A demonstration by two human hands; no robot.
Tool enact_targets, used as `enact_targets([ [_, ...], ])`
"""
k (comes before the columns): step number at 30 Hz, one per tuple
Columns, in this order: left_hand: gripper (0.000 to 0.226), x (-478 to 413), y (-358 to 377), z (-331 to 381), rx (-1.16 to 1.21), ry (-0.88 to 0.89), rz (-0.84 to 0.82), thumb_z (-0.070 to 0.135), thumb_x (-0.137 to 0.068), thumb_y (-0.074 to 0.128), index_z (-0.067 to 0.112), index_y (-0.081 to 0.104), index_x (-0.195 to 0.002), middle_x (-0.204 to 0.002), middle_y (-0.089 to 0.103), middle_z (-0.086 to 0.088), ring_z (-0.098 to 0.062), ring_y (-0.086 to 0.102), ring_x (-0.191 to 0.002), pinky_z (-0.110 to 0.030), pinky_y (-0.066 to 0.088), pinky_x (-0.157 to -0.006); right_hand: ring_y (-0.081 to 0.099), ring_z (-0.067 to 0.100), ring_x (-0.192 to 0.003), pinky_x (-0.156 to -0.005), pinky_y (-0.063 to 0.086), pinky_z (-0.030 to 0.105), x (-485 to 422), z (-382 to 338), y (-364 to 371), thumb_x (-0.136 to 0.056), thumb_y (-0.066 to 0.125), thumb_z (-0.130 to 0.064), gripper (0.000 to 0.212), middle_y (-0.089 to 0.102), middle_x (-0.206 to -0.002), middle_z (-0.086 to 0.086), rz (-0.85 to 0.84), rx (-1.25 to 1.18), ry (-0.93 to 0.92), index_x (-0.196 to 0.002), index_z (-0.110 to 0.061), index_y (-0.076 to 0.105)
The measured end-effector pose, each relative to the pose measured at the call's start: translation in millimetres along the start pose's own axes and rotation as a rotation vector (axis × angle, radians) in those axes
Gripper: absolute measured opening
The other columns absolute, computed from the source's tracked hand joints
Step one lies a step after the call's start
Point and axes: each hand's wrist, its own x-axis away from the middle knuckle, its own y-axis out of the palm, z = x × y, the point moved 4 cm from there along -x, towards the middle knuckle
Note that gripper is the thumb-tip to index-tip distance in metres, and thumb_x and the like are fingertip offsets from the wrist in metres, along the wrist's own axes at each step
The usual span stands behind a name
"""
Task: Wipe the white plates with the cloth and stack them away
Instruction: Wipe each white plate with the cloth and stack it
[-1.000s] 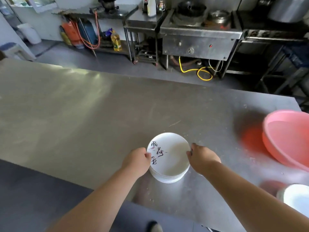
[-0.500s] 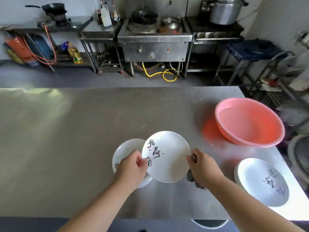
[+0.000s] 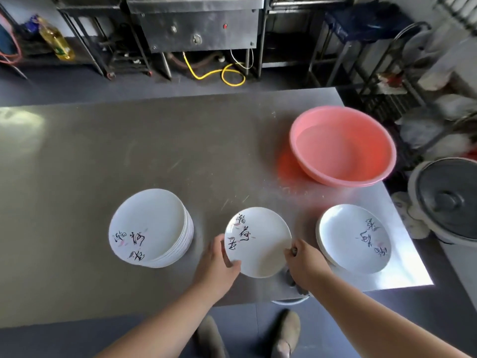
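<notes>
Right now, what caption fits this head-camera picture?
Left hand and right hand hold a white plate between a tall stack and a short stack.

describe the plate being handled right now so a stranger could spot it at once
On the steel table, nearer the person than the pink basin, white plates line the near edge. It is the middle plate, between the tall stack and the low stack. Only it is single, held at its rim by the left hand and right hand.
</notes>
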Motion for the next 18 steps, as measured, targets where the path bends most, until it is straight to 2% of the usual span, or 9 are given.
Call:
enact_targets([
  [3, 0.073, -8, 15, -10, -0.216, 0.040, 0.072, 0.047, -0.077, 0.071, 0.031, 0.043, -0.143, -0.151, 0.033, 0.006, -0.022, 0.033, -0.141, -0.041, 0.030, -0.117, 0.051, 0.011, -0.059, -0.051, 0.037, 0.031, -11, 17, 5, -0.099, 0.055, -0.043, 0.031, 0.058, -0.072, -0.005, 0.048, 0.152, -0.026, -0.078, -0.023, 0.045],
  [6, 0.077, -12, 27, -15, -0.283, 0.045, 0.055, 0.052, -0.082, 0.069, 0.031, 0.039, -0.149, -0.168, 0.011, 0.002, -0.019, 0.009, -0.154, -0.041, 0.012, -0.124, 0.052, 0.010, -0.063, -0.050, 0.032, 0.027, -17, 26, 8, -0.098, 0.056, -0.045, 0.029, 0.059, -0.073, -0.008, 0.013, 0.152, -0.020, -0.078, -0.027, 0.045],
  [11, 0.079, -12, 31, -17, -0.393, 0.093, 0.075, 0.059, -0.086, 0.059, 0.029, 0.035, -0.155, -0.171, 0.017, 0.000, -0.022, 0.013, -0.156, -0.042, 0.012, -0.124, 0.053, 0.019, -0.070, -0.058, 0.036, 0.032, -20, 20, 0, -0.099, 0.057, -0.043, 0.029, 0.057, -0.075, -0.007, -0.076, 0.221, -0.075, -0.078, -0.028, 0.043],
  [14, 0.088, -8, 30, -19, -0.486, 0.163, 0.118, 0.067, -0.090, 0.046, 0.023, 0.025, -0.164, -0.172, 0.020, -0.004, -0.026, 0.019, -0.157, -0.045, 0.012, -0.126, 0.066, 0.026, -0.072, -0.064, 0.051, 0.034, -14, 7, -13, -0.098, 0.052, -0.044, 0.021, 0.068, -0.080, -0.001, -0.152, 0.307, -0.075, -0.095, -0.023, 0.051],
  [17, 0.098, -4, 35, -25, -0.581, 0.261, 0.099, 0.075, -0.092, 0.038, 0.022, 0.006, -0.168, -0.176, 0.007, -0.003, -0.028, 0.013, -0.161, -0.052, 0.009, -0.128, 0.068, 0.033, -0.051, -0.052, 0.058, 0.040, -6, -14, -24, -0.097, 0.049, -0.040, 0.020, 0.073, -0.078, 0.007, -0.175, 0.185, -0.073, -0.099, -0.020, 0.046],
  [18, 0.099, -4, 37, -27, -0.611, 0.292, 0.089, 0.076, -0.092, 0.037, 0.022, 0.004, -0.168, -0.176, 0.003, -0.003, -0.029, 0.011, -0.161, -0.056, 0.010, -0.128, 0.069, 0.031, -0.055, -0.053, 0.058, 0.039, -5, -24, -28, -0.097, 0.051, -0.037, 0.018, 0.073, -0.082, 0.005, -0.116, 0.175, -0.119, -0.098, -0.021, 0.045],
])
